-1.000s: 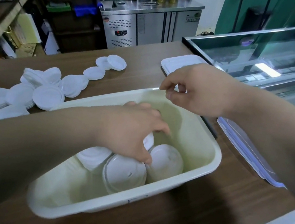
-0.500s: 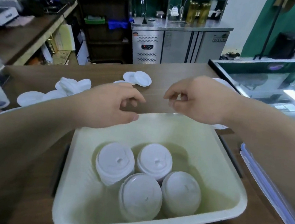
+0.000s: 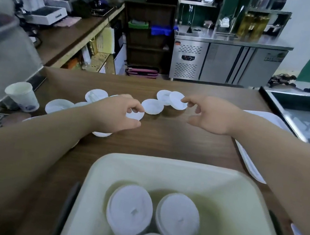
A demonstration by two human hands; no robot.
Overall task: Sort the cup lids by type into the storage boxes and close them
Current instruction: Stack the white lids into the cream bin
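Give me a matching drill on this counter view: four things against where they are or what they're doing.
1 left hand
2 right hand
3 paper cup
4 storage box

A at the counter's far left
B nearest the camera, holding lid stacks
C fingertips at the rightmost cup lid's rim
D pinches a small lid

Pairs: 1-D, 2-C, 3-A, 4-B

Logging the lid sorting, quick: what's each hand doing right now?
Left hand: pinches a small white lid between thumb and forefinger.
Right hand: fingers touch the far lid at its rim; a grip cannot be told.
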